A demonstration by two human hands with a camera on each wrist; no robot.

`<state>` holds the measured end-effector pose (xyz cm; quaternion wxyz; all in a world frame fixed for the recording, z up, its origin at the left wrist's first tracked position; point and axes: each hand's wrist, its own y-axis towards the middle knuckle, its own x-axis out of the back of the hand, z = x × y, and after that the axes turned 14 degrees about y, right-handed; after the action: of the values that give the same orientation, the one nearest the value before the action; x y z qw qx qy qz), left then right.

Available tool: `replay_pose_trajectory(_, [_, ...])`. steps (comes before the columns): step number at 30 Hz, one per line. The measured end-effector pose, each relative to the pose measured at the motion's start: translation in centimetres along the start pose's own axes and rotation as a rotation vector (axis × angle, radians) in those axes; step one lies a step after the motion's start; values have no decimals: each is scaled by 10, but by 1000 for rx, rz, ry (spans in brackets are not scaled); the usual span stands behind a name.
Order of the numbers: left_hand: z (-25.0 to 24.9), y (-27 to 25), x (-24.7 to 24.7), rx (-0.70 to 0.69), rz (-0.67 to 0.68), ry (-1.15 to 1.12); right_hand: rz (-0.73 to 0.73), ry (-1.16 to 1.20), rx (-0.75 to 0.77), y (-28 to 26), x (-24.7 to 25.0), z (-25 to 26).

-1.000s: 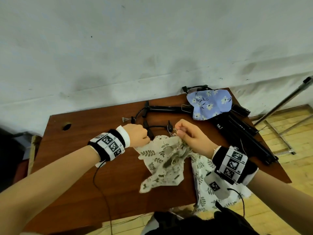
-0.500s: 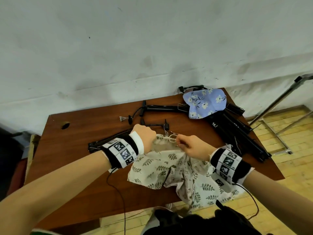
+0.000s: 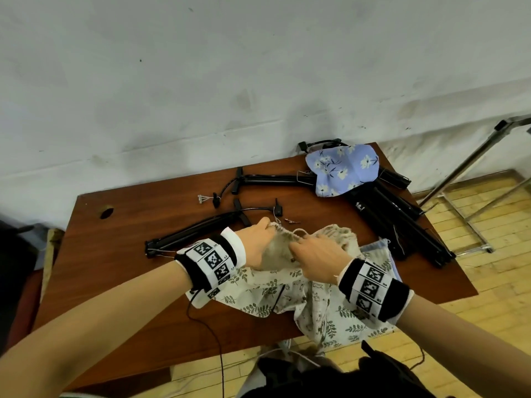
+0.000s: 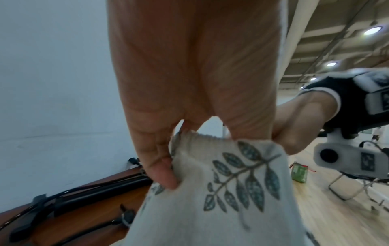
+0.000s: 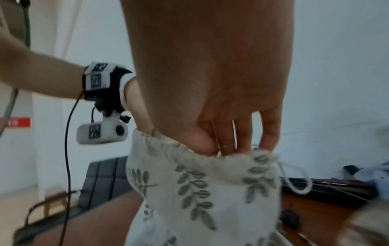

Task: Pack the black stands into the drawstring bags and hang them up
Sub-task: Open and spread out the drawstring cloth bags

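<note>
I see my left hand (image 3: 260,244) and right hand (image 3: 317,258) both pinching the gathered mouth of the leaf-print bag (image 3: 267,294) at the table's (image 3: 115,282) centre; its contents are hidden. Black stands (image 3: 402,225) lie at two o'clock under a blue floral bag (image 3: 344,168).

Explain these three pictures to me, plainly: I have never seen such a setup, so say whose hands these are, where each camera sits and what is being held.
No machine here: a person works with two bare hands. One camera sits on the head and looks down; one sits on each wrist, strapped beside patterned bands. The left hand and right hand both pinch the gathered mouth of a leaf-print drawstring bag, seemingly stretching it open. The wrist views show the fingers gripping that rim. On the brown table lie folded black stands, and a blue flowered bag rests on others.
</note>
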<state>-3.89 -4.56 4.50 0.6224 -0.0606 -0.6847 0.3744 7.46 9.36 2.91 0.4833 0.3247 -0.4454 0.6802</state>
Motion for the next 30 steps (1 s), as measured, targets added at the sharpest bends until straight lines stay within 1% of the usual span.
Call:
replay_pose_trajectory(1, [-3,-3,2,-14,-20,-31,-38,23,28,1,1,6])
replay_pose_trajectory(2, [-5,-5,1,-23,-45,-46,-77,106,41,2,3,14])
replay_pose_trajectory(3, [-7,-8,3,-39,-72,-57,-96,248,32,5,3,21])
replay_pose_trajectory(5, [-9,-15,6,-93,-146,-116,-90,564,-3,14,-2,32])
replay_pose_trajectory(7, [-7,-22,9,-151,-211,-145,-58,753,-56,24,-12,33])
replay_pose_trajectory(8, [-4,-26,11,-161,-226,-105,1,763,-87,28,-18,29])
replay_pose_trajectory(10, [4,-35,11,-130,-237,33,142,641,-180,33,-28,18])
replay_pose_trajectory(11, [7,-39,10,-106,-246,87,181,593,-237,34,-32,13])
replay_pose_trajectory(12, [9,-44,8,-84,-257,131,188,578,-272,35,-34,10])
replay_pose_trajectory(14, [11,-50,2,-43,-245,190,151,588,-294,38,-38,6])
replay_pose_trajectory(16, [11,-54,-2,-26,-233,221,153,581,-292,42,-39,5])
replay_pose_trajectory(18, [13,-55,-1,-26,-262,216,172,552,-292,47,-40,4])
replay_pose_trajectory(20, [16,-56,2,-27,-277,203,160,515,-275,51,-41,3])
replay_pose_trajectory(22, [20,-53,2,-29,-274,189,156,495,-263,55,-40,2])
replay_pose_trajectory(25, [22,-45,-4,-33,-263,182,224,495,-259,58,-39,0])
replay_pose_trajectory(27, [23,-40,-7,-38,-258,181,256,517,-221,53,-33,2])
replay_pose_trajectory(30, [26,-37,-5,-69,-255,164,211,571,-96,38,-15,10])
